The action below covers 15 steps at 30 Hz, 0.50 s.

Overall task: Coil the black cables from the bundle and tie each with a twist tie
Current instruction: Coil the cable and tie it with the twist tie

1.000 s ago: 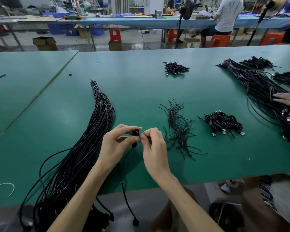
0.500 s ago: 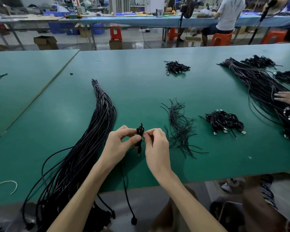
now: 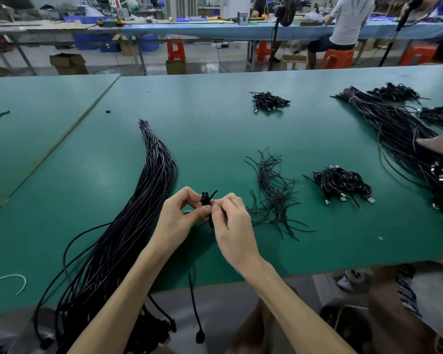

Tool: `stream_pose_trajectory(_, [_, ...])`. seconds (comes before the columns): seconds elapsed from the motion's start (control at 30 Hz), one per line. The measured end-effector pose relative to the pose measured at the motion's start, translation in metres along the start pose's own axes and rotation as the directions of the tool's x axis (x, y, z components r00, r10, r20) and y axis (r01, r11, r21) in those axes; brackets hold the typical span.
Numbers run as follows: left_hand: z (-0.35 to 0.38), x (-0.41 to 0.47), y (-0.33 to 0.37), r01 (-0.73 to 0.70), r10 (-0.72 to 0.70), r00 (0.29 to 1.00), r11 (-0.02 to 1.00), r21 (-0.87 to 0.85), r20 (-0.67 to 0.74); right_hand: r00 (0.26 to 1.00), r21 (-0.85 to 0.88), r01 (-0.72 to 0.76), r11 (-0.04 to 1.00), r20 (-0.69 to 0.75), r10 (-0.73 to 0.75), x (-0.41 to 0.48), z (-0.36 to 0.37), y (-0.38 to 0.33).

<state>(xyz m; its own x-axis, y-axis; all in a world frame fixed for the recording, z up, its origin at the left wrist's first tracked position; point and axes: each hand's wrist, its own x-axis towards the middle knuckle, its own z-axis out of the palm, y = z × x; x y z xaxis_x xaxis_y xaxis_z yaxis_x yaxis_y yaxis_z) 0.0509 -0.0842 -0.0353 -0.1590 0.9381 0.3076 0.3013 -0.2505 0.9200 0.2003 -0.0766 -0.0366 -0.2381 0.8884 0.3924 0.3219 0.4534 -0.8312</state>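
A long bundle of black cables [image 3: 128,231] lies on the green table [image 3: 215,129], running from the far middle down over the near edge at the left. My left hand [image 3: 179,218] and my right hand [image 3: 230,221] meet above the table and pinch a small coil of one black cable [image 3: 207,200] between them. The rest of that cable [image 3: 192,297] hangs off the table edge with its plug at the bottom. A loose pile of black twist ties [image 3: 274,195] lies just right of my right hand.
A heap of tied coils [image 3: 340,183] sits right of the ties, another heap [image 3: 269,100] lies farther back. A second big cable bundle [image 3: 399,139] and another person's hand [image 3: 440,146] are at the far right. A white loop [image 3: 8,281] lies at the near left.
The small coil between my fingers has grown from a first loop into a tighter bunch. The hanging tail has shortened and its plug has risen.
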Motion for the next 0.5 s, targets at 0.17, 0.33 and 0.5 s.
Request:
stream_pose_trajectory(0.17, [0.0018,-0.0018,0.0006,-0.011,0.009,0.999,0.999,-0.051,-0.036,1.0,0.048,-0.017,0.999,0.011,0.017,0.0009,-0.0008,-0.0006])
stream_pose_trajectory(0.33, [0.0004,0.001,0.0028,-0.006,-0.001,0.997,0.996,-0.086,-0.078,1.0,0.069,-0.015,0.997,-0.003,0.015,0.0012,-0.0002,0.0004])
stream_pose_trajectory(0.5, [-0.0012,0.0002,0.003,-0.037,0.031,0.994,0.998,-0.05,-0.107,0.997,0.105,-0.071,0.992,0.023,0.069,0.0007,0.0006,-0.0011])
